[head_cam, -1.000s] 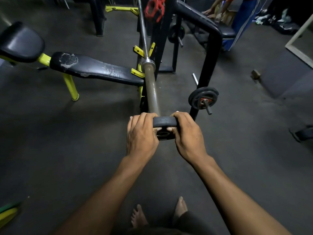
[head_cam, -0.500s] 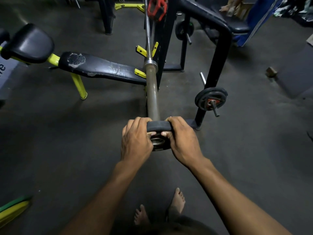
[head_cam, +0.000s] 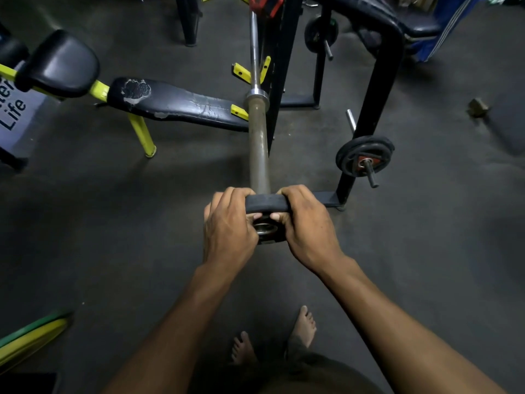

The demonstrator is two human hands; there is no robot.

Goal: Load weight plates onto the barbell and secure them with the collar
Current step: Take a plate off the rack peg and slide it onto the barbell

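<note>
The left hand [head_cam: 227, 231] and right hand [head_cam: 308, 228] both grip a small black round weight plate [head_cam: 267, 203] by its rim, its centre hole at the near end of the grey steel barbell [head_cam: 258, 143]. The bar runs away toward a black upright rack [head_cam: 279, 81], beside a worn black padded bench with yellow legs [head_cam: 176, 105] on the dark floor [head_cam: 113, 223].

- The left hand [head_cam: 227, 226] and right hand [head_cam: 308, 223] are gripping a small black weight plate [head_cam: 267, 202] on either side, its hole sitting over the near end of the barbell sleeve [head_cam: 259, 155].
- The barbell [head_cam: 253, 52] is lying across yellow rack hooks [head_cam: 241, 73].
- A worn black bench [head_cam: 181, 105] is standing to the left.
- Stored plates [head_cam: 365, 157] are hanging on a peg to the right.
- Bare feet [head_cam: 304, 327] are standing on the dark floor [head_cam: 113, 223].
</note>
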